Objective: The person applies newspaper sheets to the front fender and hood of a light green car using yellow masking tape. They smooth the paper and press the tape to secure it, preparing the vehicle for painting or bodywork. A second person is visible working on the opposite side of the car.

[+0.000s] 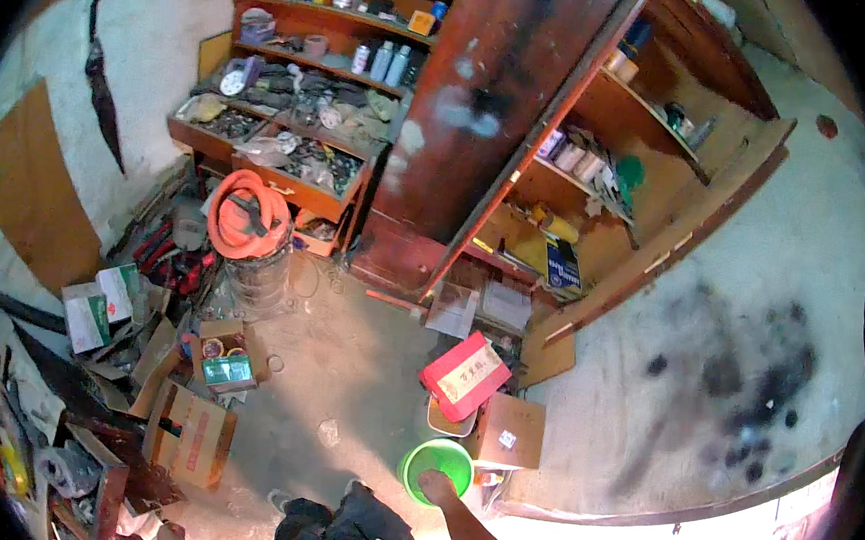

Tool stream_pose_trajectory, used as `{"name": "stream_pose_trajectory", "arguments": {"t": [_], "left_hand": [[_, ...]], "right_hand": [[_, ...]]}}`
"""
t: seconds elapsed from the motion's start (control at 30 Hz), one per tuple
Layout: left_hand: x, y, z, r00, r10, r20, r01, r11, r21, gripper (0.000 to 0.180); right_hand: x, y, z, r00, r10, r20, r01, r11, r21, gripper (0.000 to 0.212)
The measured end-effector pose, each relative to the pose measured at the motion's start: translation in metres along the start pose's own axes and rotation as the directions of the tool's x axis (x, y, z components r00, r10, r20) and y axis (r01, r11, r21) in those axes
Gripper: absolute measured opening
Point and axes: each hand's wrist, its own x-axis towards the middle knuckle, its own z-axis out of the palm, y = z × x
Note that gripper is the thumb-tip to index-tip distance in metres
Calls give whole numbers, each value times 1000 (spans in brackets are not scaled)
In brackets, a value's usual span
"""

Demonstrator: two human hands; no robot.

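Reaching into green bucket [455, 456] with right hand [436, 487], can't tell finger spread or grip, left hand out of view, bucket on floor [344, 384] just beside carton [517, 421], red box [465, 376] just beyond, open drawer [302, 194] well apart

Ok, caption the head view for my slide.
Right hand at the mouth of a green bucket, a box beside it.

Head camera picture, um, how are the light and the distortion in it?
Head view: glare washes out the lower right, beyond the green bucket where the right hand reaches in; head view: broad shadow lies over part of the floor; head view: the fisheye seems to bow the lower edge of the right wall.
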Motion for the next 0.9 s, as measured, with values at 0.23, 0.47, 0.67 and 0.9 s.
{"name": "stream_pose_trajectory", "arguments": {"t": [0.23,0.47,0.67,0.9], "left_hand": [[-19,240,-106,945,306,-115,-322,931,-172,31],[-100,362,-97,911,316,266,-290,948,-134,46],[-114,265,-70,943,-108,315,114,994,-1,46],[-60,181,-36,864,-288,412,239,957,167,47]], "right_hand": [[-56,16,103,999,-10,50,-1,973,232,28],[-46,24,106,667,183,722,-666,583,467,29],[-25,-1,26,584,181,792,-505,844,179,34],[-47,74,75,771,97,629,-387,857,341,15]]}}
